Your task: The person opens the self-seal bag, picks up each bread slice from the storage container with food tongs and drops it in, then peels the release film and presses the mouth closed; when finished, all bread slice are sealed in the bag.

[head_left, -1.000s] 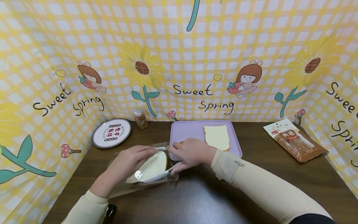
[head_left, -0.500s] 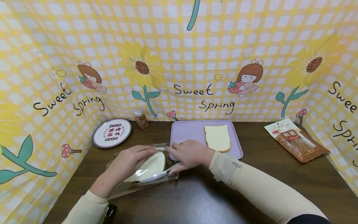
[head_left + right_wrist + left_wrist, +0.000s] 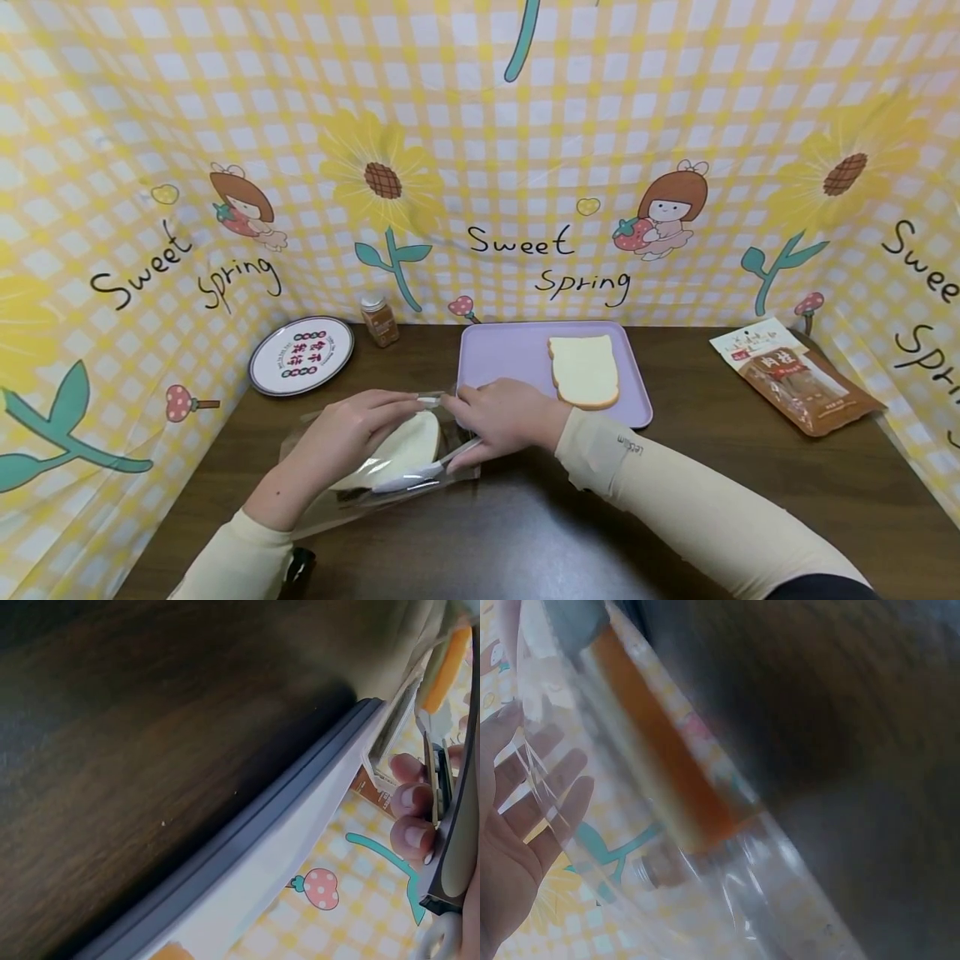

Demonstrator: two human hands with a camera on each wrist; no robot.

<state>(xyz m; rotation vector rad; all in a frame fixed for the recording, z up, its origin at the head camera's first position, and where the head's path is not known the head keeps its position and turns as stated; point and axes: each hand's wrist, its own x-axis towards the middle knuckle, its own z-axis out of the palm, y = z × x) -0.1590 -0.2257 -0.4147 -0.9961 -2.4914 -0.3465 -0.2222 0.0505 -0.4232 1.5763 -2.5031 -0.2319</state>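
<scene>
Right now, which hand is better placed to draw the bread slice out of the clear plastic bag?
Likely the right hand: it holds the white-tipped tongs, which flank the bread slice in the clear plastic bag, and is nearer the purple tray. The left hand rests on the bag.

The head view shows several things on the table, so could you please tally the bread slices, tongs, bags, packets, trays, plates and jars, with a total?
Bread slices: 2 (one on the tray, one in the clear bag)
Tongs: 1
Clear bag: 1
Brown packet: 1
Tray: 1
Plate: 1
Jar: 1
Total: 8
</scene>
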